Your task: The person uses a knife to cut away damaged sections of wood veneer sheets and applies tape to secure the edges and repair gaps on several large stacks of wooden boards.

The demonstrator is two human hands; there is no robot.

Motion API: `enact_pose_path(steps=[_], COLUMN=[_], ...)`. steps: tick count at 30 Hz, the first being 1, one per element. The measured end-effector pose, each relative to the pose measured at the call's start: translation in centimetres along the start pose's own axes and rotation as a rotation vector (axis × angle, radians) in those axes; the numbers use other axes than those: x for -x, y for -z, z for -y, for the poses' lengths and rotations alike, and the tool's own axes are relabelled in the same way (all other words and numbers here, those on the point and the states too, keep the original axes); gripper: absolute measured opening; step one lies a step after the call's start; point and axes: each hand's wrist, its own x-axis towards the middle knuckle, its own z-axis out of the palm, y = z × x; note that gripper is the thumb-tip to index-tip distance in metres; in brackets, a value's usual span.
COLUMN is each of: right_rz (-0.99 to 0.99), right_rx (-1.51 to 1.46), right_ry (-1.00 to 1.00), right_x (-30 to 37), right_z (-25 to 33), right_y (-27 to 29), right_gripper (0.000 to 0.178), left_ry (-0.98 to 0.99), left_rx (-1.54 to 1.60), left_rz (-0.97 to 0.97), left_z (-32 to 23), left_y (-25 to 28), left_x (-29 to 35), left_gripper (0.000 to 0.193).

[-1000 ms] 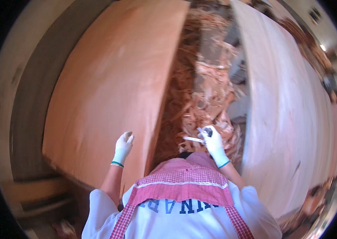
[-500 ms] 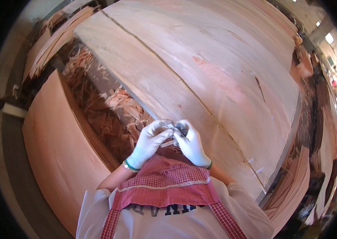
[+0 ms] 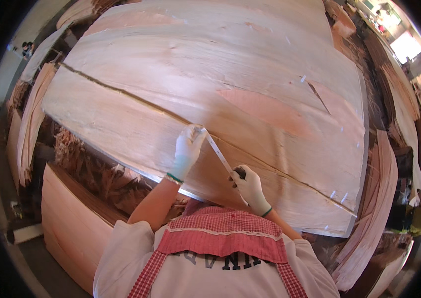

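My left hand [image 3: 189,144], in a white glove, pinches the upper end of a white tape strip [image 3: 217,151] at a long dark gap [image 3: 146,103] in a pale wood veneer sheet [image 3: 121,64]. The strip runs taut, down and to the right, to my gloved right hand [image 3: 251,187]. That hand is closed on the strip's lower end, with a small dark thing at its fingers that I cannot make out. Both hands are over the sheet's near part. Short white tape pieces [image 3: 337,198] lie across the gap's right end.
Stacked veneer [image 3: 76,208] stands at the lower left, beside torn wood scraps [image 3: 96,169] under the sheet's near edge. More veneer strips [image 3: 377,198] are piled on the right. A dark slit [image 3: 318,97] marks the sheet's far right.
My hands were together close to my apron; they have moved apart, the left going forward to the gap. The tape strip is now stretched between them. My view has shifted over the sheet.
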Motion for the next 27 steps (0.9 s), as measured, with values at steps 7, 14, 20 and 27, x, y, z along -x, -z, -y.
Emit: enact_pose_path(steps=[7,14,20,27], right_rz=[-0.154,-0.287,-0.362,-0.453], right_rx=[-0.033,-0.249,-0.28,0.59], right_ry=[-0.109,-0.188,-0.322,0.076], right_x=[-9.8,-18.9,-20.5,-22.1], right_z=[0.3,2.0,1.8,0.0], right_y=[-5.6,-6.4,-7.0,1.3], right_gripper=[0.021,0.023,0.027,0.023], left_ry=[-0.453,-0.655,-0.739,-0.686], left_rx=[-0.356,-0.434,-0.616,-0.823], left_rz=[0.062,0.056,0.021,0.282], left_z=[7.5,7.6,8.9,7.6], left_y=[-1.3,-7.0,-8.5,-6.6], left_x=[-14.1,-24.1,-25.9,-23.0], left_gripper=[0.016,0.011,0.023,0.047])
